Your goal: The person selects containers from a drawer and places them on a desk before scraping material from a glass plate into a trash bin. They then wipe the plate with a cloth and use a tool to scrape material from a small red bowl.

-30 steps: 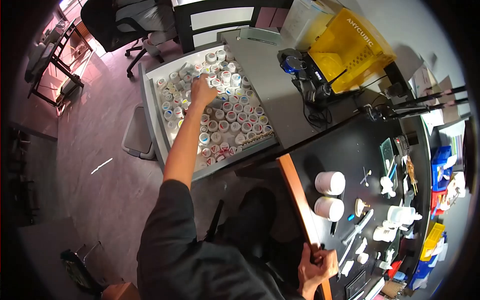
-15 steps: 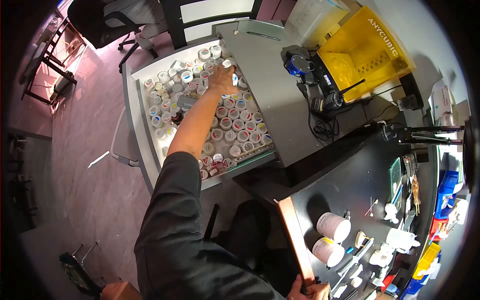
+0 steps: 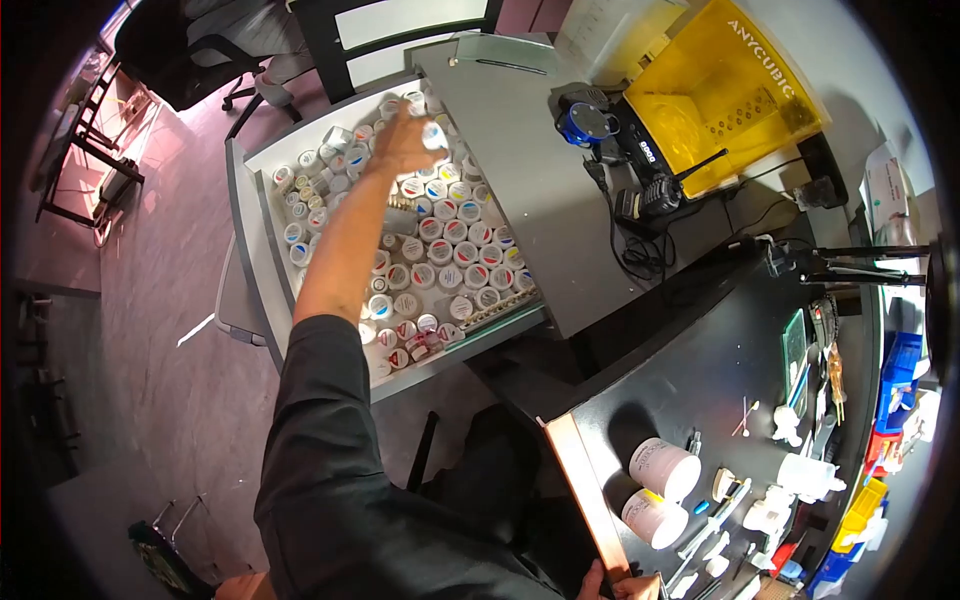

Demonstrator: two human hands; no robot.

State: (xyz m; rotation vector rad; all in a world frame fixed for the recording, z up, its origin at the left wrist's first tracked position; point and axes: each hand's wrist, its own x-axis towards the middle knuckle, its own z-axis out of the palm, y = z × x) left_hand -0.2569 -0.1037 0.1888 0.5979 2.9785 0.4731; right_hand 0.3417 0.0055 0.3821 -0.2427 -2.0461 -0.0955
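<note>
My left hand (image 3: 400, 148) reaches over an open drawer (image 3: 262, 215) filled with small round lidded jars (image 3: 454, 231). Its fingers are closed on a white-lidded jar (image 3: 434, 136), which is tilted and sits at the far part of the drawer. Many lids carry red, blue or yellow marks. A grey object (image 3: 400, 220) lies among the jars below my wrist. At the bottom edge of the view, my right hand (image 3: 632, 586) is partly cut off, its fingers curled at the wooden edge (image 3: 585, 490) of the black bench.
Two white tubs (image 3: 664, 470) stand on the bench near white models and tools (image 3: 770, 510). On the grey cabinet top (image 3: 520, 170) are a yellow cover (image 3: 715, 100), a radio (image 3: 660, 195) and black cables (image 3: 640, 255). An office chair (image 3: 240, 60) stands beyond the drawer.
My left hand has shifted left with a jar between its fingers, uncovering more coloured lids. The whole view has moved slightly. My right hand stays at the bench edge.
</note>
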